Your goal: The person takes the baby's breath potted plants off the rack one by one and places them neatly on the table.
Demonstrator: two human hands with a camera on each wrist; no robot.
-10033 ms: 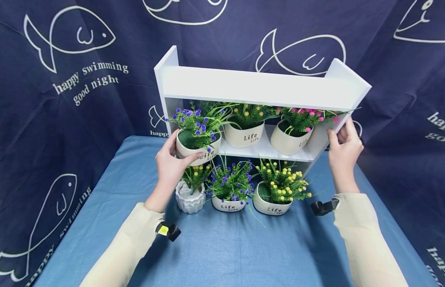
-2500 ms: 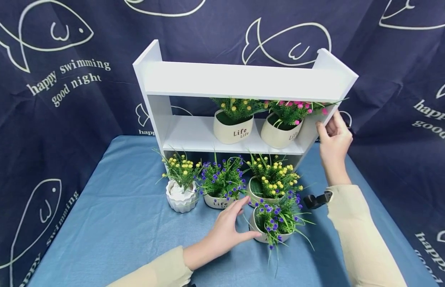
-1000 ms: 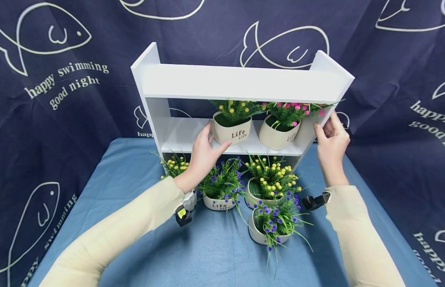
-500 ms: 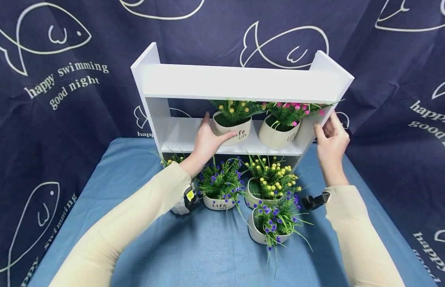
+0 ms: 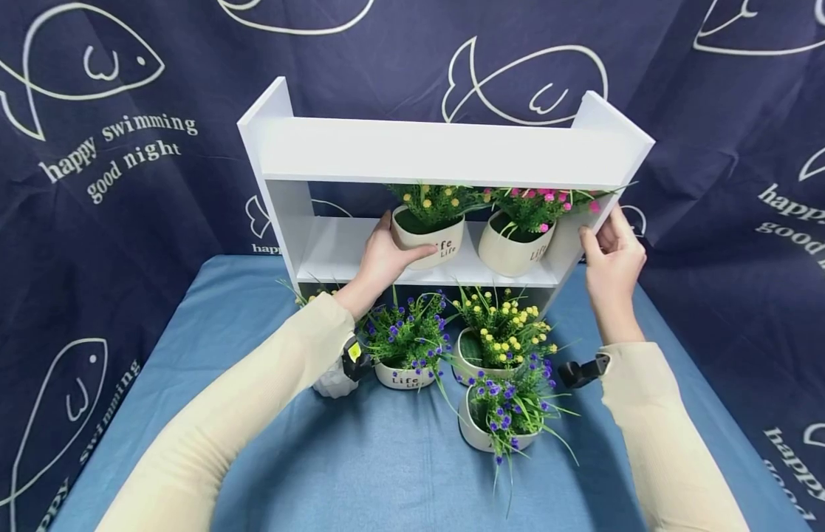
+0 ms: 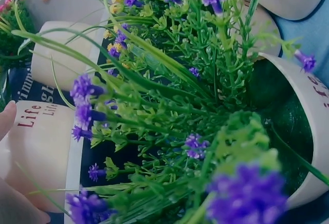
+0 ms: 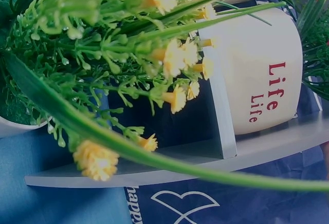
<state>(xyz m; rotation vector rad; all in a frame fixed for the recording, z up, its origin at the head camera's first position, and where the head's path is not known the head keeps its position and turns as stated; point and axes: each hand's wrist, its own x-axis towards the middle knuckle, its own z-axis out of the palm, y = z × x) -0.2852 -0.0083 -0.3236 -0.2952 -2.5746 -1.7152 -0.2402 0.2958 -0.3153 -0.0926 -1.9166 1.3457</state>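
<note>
In the head view my left hand grips a cream "Life" flowerpot with orange-yellow flowers on the middle board of a white shelf. The thumb lies across the pot's front, and the other fingers are mostly hidden behind its left side. My right hand holds the edge of the shelf's right side panel, thumb on the inner face. Right of the gripped pot stands another cream pot with pink flowers. The left wrist view shows the gripped pot at its left edge, with part of the hand against it.
On the blue cloth before the shelf stand a purple-flowered pot, a yellow-flowered pot and, nearest me, another purple-flowered pot. A white fluted pot is partly hidden by my left wrist. A patterned curtain hangs behind.
The purple-flowered pot, earlier in my left hand at the shelf's left, now stands at the front right on the cloth. My left hand has moved up to the orange-yellow-flowered pot. My right hand stays on the panel.
</note>
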